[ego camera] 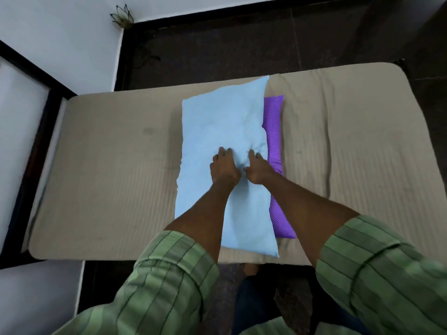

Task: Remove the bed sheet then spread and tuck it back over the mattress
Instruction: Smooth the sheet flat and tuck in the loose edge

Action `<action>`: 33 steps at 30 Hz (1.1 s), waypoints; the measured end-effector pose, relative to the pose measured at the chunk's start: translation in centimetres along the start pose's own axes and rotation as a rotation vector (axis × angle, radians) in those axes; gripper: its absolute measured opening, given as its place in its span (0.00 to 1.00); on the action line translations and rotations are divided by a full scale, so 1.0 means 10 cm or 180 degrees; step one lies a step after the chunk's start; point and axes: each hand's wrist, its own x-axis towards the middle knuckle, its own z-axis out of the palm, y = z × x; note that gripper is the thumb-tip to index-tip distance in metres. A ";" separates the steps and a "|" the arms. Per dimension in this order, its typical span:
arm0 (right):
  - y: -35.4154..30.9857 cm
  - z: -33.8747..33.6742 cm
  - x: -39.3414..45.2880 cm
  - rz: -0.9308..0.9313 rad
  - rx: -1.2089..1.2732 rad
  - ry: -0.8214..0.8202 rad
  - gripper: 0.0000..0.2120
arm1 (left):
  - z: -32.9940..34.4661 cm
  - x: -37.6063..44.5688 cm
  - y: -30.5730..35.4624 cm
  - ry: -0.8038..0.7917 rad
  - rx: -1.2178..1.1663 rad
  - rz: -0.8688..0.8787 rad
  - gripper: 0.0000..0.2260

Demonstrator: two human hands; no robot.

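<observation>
My left hand [224, 169] and my right hand [257, 169] sit side by side on the light blue pillow [222, 131], near its middle; both have their fingers curled down into the cover, gripping it, and the fabric puckers into small folds between and just beyond the knuckles; the two hands are close together, almost touching at the thumbs. The blue pillow lies lengthwise from near to far across the bed, on top of a purple dotted pillow [274, 131] whose right edge sticks out from under it. Both pillows rest on the beige bed sheet [116, 170], which covers the mattress from left to right; it lies fairly smooth on the left and shows long creases on the right; its near edge hangs just past the near side of the bed. My green striped sleeves [169, 274] are rolled up above the forearms. The dark floor [217, 44] lies beyond the far side; a white wall [60, 32] stands at far left, with a small metal ornament [122, 18] in the corner.
</observation>
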 end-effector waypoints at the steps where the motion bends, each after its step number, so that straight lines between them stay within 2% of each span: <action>1: 0.02 -0.02 -0.03 0.0026 -0.0021 0.0030 0.38 | 0.00 -0.01 0.05 0.0007 -0.0029 0.0068 0.33; 6: 0.32 -0.05 -0.17 -0.0040 0.0071 0.0566 0.32 | 0.09 -0.08 0.37 0.0283 -0.0179 0.0278 0.30; 9: 0.62 -0.02 -0.26 -0.0022 0.0358 0.0778 0.30 | 0.25 -0.15 0.62 0.0399 -0.0307 0.0655 0.22; 12: 1.00 0.03 -0.40 0.0154 0.0491 0.0742 0.30 | 0.54 -0.31 0.92 0.0212 -0.0445 0.0782 0.14; 16: 1.67 0.23 -0.56 0.0120 0.0460 0.0643 0.30 | 1.20 -0.57 1.24 -0.0112 -0.0541 0.0787 0.18; 19: 2.15 0.47 -0.68 0.0252 0.0373 0.0373 0.29 | 1.70 -0.82 1.34 -0.0338 -0.0543 0.0488 0.19; 24: 2.90 0.85 -1.00 0.0230 0.0102 -0.0026 0.31 | 2.60 -1.17 1.43 -0.0759 -0.0605 0.0275 0.13; 30: 3.45 1.39 -1.04 -0.0192 -0.0202 0.0163 0.36 | 3.34 -1.43 1.37 -0.0867 -0.0344 -0.0085 0.12; 33: 3.70 1.73 -1.12 -0.0293 -0.0128 0.0374 0.38 | 3.69 -1.59 1.24 -0.0707 -0.0317 -0.0183 0.14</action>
